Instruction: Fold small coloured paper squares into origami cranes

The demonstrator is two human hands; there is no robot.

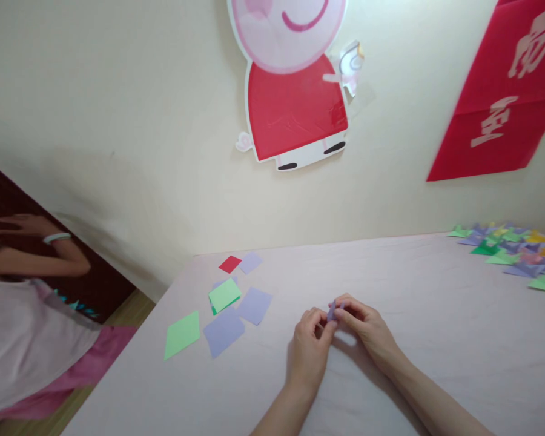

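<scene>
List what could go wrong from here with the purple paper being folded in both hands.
1. The purple paper is small and pinched between the fingertips of the left hand and right hand; it may slip or crease crookedly.
2. The loose sheets lie near the table's left edge, close to another person; a brush could knock them off.
3. The folded pile sits at the far right; a reach might scatter it.

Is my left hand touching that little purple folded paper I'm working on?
Touching. The head view shows left hand fingertips pinching the purple folded paper, with the right hand gripping its other side.
</scene>
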